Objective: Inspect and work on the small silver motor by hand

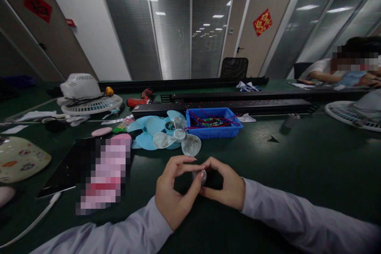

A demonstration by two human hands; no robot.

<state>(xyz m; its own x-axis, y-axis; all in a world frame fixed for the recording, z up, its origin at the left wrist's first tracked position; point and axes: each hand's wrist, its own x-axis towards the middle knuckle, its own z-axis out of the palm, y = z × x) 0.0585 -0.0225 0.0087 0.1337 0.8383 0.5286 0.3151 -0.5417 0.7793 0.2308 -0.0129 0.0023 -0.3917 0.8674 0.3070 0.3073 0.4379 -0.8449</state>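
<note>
From where I stand: person at a dark green table (297, 162), both hands together in front. Small round piece (195, 176), clear or silvery, sits between the fingertips, just above the table or on it, can't tell. Left hand (172, 196): thumb pressed over the piece, fingers curled round behind, so pinching it. Right hand (228, 184): thumb and forefinger bent round its other side, also pinching; exact contact partly hidden.

Just beyond the hands: grey fan blade (192, 145), leaning against blue fan blades (153, 126). Blue bin (214, 132) right beside them, with red wires and green boards inside. Red drill (139, 101) behind, near a long black bar (253, 106). To the left, a black tablet (67, 166) with a pink thing on it, blurred out. White fan (80, 87) farther back. Metal can (293, 120) right of the bin. Co-worker's arm (323, 74) at far right.
</note>
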